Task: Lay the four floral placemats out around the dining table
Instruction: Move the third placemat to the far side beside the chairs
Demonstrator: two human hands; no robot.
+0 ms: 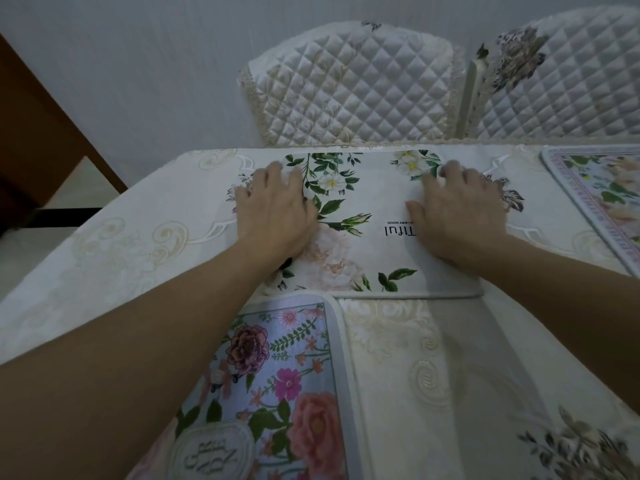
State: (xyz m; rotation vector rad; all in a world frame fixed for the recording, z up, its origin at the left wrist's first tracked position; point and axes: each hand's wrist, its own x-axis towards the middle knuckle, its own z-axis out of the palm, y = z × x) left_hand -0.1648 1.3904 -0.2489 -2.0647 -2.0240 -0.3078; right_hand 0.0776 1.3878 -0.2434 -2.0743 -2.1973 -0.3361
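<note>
A dining table (pixel 104 271) under a slippery-looking cream embossed tablecloth (pixel 398 358). At its far edge, before a quilted chair (pixel 349 88), lies a white rose-print placemat (pixel 349 216). A blue-bordered placemat (pixel 277 386) lies nearer than the white one, touching its near edge; a third (pixel 602 199) lies to its right. No fourth is visible. The left hand (pixel 273 206) and right hand (pixel 457 209) press flat, fingers spread, gripping nothing. Pushing further could likely slide the mat over the far edge or bunch the cloth, shifting its neighbours.
</note>
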